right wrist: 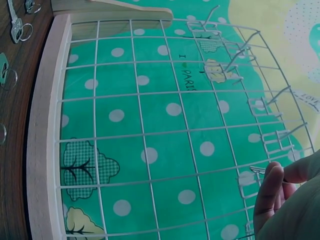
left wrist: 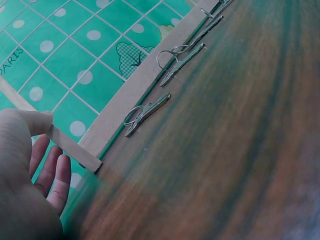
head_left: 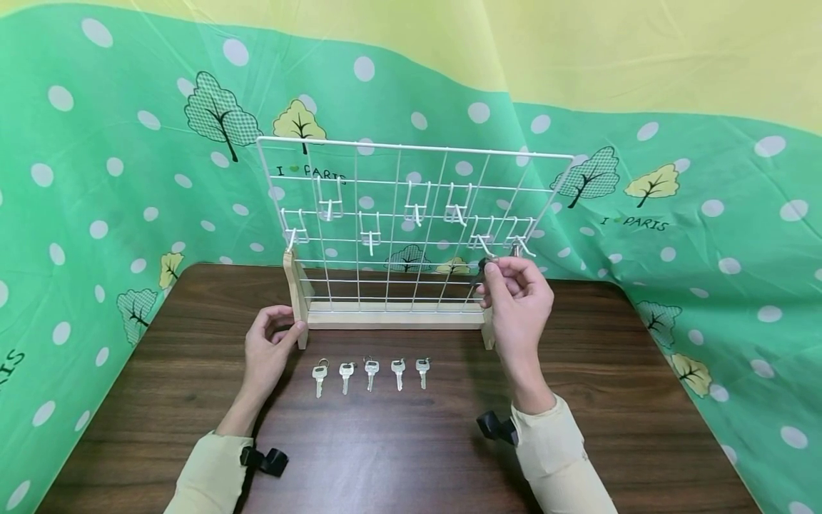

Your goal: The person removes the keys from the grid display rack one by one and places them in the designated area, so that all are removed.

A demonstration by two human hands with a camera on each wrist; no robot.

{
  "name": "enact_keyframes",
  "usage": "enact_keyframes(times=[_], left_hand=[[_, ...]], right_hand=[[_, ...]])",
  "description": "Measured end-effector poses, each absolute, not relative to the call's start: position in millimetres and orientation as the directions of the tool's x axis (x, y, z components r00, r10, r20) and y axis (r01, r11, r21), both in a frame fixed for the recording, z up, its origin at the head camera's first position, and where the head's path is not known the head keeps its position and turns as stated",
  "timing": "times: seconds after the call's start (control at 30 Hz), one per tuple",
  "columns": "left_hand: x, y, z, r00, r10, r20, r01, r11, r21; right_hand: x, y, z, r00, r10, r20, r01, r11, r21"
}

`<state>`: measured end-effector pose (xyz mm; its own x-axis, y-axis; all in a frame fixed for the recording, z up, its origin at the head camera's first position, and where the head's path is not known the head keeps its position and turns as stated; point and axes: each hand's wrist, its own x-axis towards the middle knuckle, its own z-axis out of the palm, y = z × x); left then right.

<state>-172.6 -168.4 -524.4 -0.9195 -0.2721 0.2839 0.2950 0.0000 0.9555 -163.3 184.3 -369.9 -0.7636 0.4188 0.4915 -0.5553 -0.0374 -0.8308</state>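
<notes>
A white wire grid rack point(head_left: 417, 147) stands on a wooden base point(head_left: 392, 320), with small white hooks on its upper part. My left hand point(head_left: 268, 350) pinches the rack's left wooden side support point(head_left: 297, 293) between thumb and fingers, as the left wrist view point(left wrist: 75, 145) also shows. Up at the grid's lower right, my right hand point(head_left: 521, 303) pinches a key point(right wrist: 258, 170), just below a hook point(head_left: 480, 241); the fingers hide most of that key. A small metallic piece point(head_left: 516, 250) shows at the rightmost hook, partly behind the right hand.
Several silver keys with rings lie in a row on the brown wood table in front of the base, the leftmost key point(head_left: 319, 378) nearest my left hand. Other hooks, such as the top-left hook point(head_left: 330, 208), hold nothing. A green dotted cloth point(head_left: 96, 178) hangs behind.
</notes>
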Motion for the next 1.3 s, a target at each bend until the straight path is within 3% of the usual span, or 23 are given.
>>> enact_keyframes(times=[0.57,1.3], left_hand=[[-172.6,-168.6,-525.0,-0.922,-0.267,0.280,0.291,0.000,0.957],[-172.6,-168.8,-525.0,-0.924,-0.268,0.274,0.286,-0.006,0.958]], right_hand=[[-156.6,192.3,-379.0,-0.777,0.379,0.502,-0.534,0.026,-0.845],[-144.1,200.3,-405.6,-0.893,0.300,0.337,-0.323,0.096,-0.942]])
